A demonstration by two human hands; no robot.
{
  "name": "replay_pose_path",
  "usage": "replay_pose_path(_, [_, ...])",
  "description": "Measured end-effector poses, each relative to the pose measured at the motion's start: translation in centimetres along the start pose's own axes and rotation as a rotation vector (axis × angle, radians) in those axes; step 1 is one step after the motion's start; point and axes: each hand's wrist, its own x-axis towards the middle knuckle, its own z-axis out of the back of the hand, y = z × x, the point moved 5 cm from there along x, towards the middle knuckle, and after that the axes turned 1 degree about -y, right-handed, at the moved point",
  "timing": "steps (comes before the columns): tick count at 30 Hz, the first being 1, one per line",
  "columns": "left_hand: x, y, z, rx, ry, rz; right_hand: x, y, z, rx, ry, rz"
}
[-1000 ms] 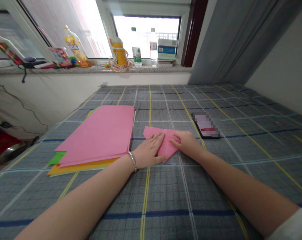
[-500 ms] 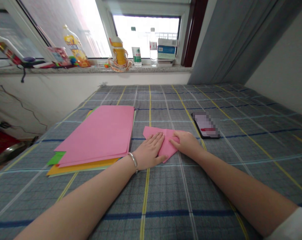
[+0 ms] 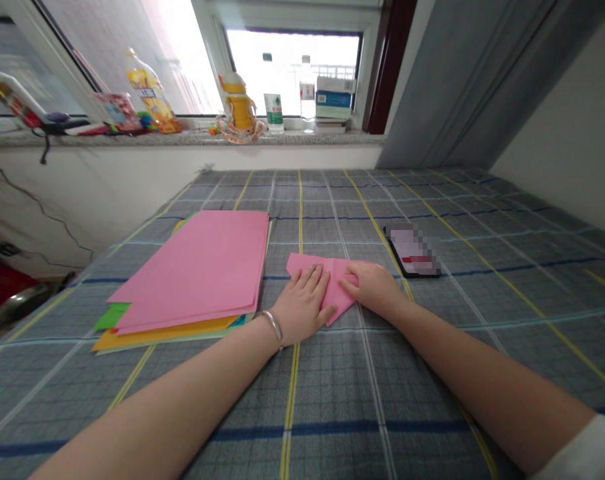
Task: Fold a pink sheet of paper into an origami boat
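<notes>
A folded piece of pink paper lies on the plaid cloth, its lower end coming to a point. Flat across its left part rests my left hand, fingers stretched out and thumb apart, with a silver bangle at the wrist. My right hand has its fingers curled over the paper's right edge, thumb and finger pressing on the top. Part of the paper is hidden beneath both hands. To the left is a stack of coloured paper, with pink sheets uppermost and green and orange edges showing below.
On the plaid bedcover, a phone lies right of the hands. Along the windowsill stand a yellow drink bottle, a yellow cup, two clear bottles and several boxes. A grey curtain hangs at the right.
My left hand has shifted slightly toward me and to the right on the paper. My right hand and the folded paper look almost the same.
</notes>
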Motion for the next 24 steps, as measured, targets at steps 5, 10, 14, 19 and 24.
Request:
replay_pose_path(5, [0.0,-0.3,0.1,0.009,-0.016,0.014,-0.1,0.1,0.2,-0.022,0.004,-0.007])
replay_pose_path(10, [0.1,-0.6,0.1,0.023,-0.06,0.05,-0.2,0.1,0.1,-0.03,0.008,-0.02])
replay_pose_path(14, [0.0,-0.9,0.3,0.023,-0.104,0.042,-0.1,0.0,0.0,-0.024,0.004,-0.019])
replay_pose_path(19, [-0.1,-1.1,0.6,0.026,-0.122,-0.034,-0.1,0.0,0.0,-0.02,0.004,-0.033])
replay_pose_path(24, [-0.1,-0.9,0.6,-0.006,-0.128,-0.062,-0.2,-0.2,-0.1,0.043,-0.016,-0.051])
